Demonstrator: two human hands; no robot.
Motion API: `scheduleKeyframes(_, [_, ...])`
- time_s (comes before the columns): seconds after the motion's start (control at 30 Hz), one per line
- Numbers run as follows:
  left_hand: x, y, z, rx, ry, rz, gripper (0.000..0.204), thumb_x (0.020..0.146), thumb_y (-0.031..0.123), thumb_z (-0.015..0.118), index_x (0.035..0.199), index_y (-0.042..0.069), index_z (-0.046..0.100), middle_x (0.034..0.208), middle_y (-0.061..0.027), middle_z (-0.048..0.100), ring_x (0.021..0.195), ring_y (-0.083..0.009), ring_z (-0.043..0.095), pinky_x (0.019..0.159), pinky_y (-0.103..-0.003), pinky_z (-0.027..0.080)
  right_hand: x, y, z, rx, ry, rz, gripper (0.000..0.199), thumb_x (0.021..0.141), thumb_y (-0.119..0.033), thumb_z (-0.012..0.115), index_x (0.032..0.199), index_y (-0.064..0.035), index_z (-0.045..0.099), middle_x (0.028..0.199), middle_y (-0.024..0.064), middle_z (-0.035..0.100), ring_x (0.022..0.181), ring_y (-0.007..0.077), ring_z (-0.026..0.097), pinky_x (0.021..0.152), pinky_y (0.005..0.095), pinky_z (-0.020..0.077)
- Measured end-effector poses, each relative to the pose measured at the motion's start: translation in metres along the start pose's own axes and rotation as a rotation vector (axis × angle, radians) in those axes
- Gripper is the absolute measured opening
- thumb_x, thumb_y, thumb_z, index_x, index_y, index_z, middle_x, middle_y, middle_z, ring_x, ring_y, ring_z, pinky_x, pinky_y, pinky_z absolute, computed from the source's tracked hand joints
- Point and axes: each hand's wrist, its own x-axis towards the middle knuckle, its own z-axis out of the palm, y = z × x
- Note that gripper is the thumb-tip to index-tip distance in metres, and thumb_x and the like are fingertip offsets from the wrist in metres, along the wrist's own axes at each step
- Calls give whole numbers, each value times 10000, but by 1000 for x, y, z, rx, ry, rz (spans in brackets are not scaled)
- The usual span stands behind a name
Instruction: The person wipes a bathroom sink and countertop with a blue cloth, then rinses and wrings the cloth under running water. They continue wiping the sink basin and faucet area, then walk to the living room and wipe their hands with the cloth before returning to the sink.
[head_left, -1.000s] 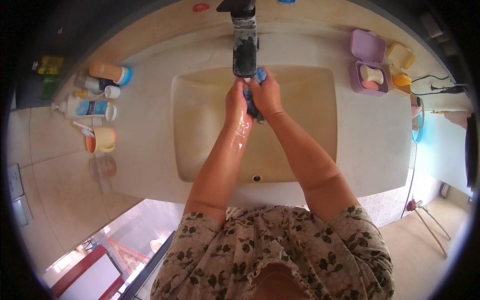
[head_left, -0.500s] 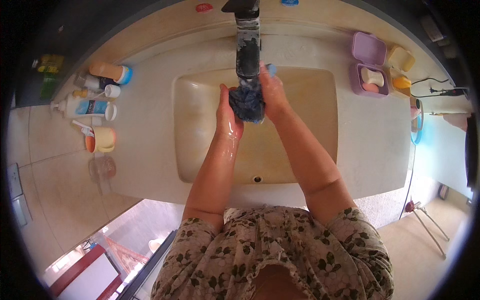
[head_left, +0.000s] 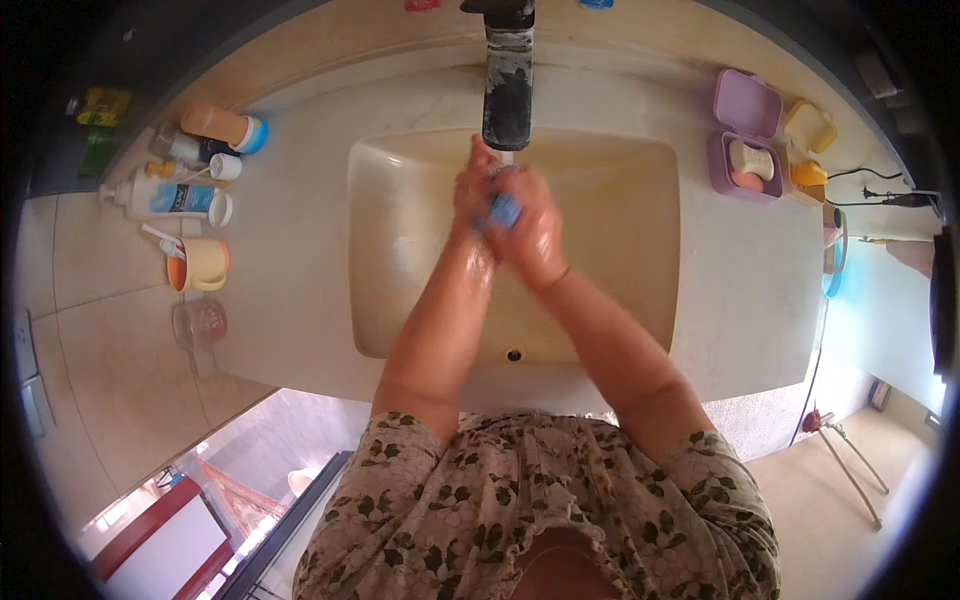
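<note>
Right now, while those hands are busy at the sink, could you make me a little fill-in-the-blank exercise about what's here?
1. Between the left hand and the right hand is a cloth coloured ____.
2. The pale yellow cup is on the person's ____ side of the sink.
3. The purple box, its lid standing ____, holds a white soap and a pink soap.

Missing words: blue; left; open.
</note>
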Motion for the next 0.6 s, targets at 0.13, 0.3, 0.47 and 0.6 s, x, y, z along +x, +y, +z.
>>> scheduleKeyframes(0.13, [-10,-5,36,181,239,2,339,913,409,513,929,77,581,812,-13,569,722,-137,561,649,-299,487,48,34,-6,224,-115,580,270,746,-220,664,939,-52,578,1011,169,588,917,388,564,754,411,473])
scheduleKeyframes(0.3, [28,24,-44,8,-151,-79,388,910,471,484,979,99,570,880,-26,596,809,-160,577,713,-319,488,11,-14,13,72,16,67,259,722,-235,686,925,-92,613,981,153,586,915,386,568,742,434,481])
scheduleKeyframes(0.47, [-22,-5,11,251,143,-34,498,913,508,449,1175,89,510,1091,-39,589,996,-181,570,849,-335,468,51,23,1,18,-111,411,291,782,-249,616,1023,-88,594,796,159,641,699,391,608,686,431,496])
scheduleKeyframes(0.6, [-39,21,24,-8,-26,-178,533,936,522,354,1208,82,486,1143,-52,581,1052,-197,562,909,-381,445,65,31,-4,908,-173,703,354,800,-254,614,1091,-60,557,872,174,634,785,359,617,699,405,494])
